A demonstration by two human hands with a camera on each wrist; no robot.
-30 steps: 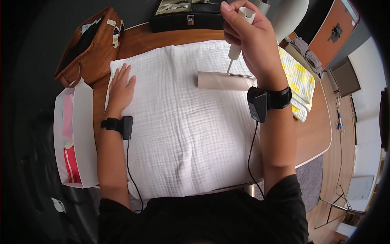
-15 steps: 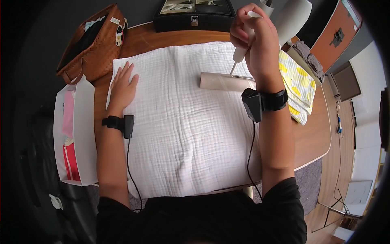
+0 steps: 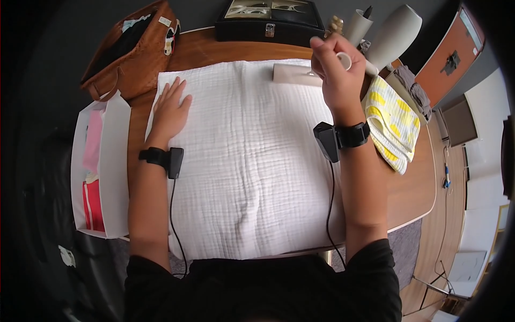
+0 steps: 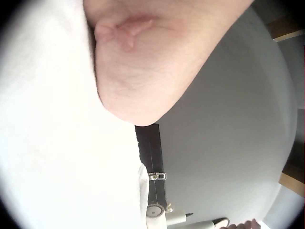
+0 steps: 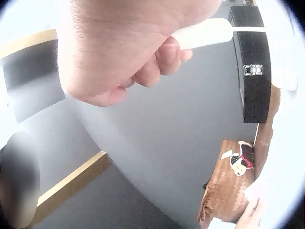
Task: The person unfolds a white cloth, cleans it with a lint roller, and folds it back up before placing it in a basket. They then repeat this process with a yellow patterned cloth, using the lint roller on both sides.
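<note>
A white crinkled cloth (image 3: pixel 241 150) lies spread over the wooden table. My left hand (image 3: pixel 171 115) rests on its left part, palm down with the fingers straight. With my right hand (image 3: pixel 341 78) I grip the white handle (image 5: pixel 209 34) of a lint roller, thumb uppermost. The pale roller head (image 3: pixel 296 74) lies crosswise at the cloth's far edge, its right end hidden behind the right hand. In the left wrist view, the round end of the roller (image 4: pixel 155 211) shows low over the cloth.
A black latched glasses case (image 3: pixel 257 29) stands behind the cloth. To the left are a woven basket (image 3: pixel 118 53) and a white box (image 3: pixel 115 177) with folded fabrics. A yellow-patterned cloth (image 3: pixel 394 126) lies right, below a white vase (image 3: pixel 394 37) and a pen cup (image 3: pixel 358 28).
My right hand has pushed the lint roller away from me, from the upper part of the white cloth to its far edge. The left hand keeps its place on the cloth.
</note>
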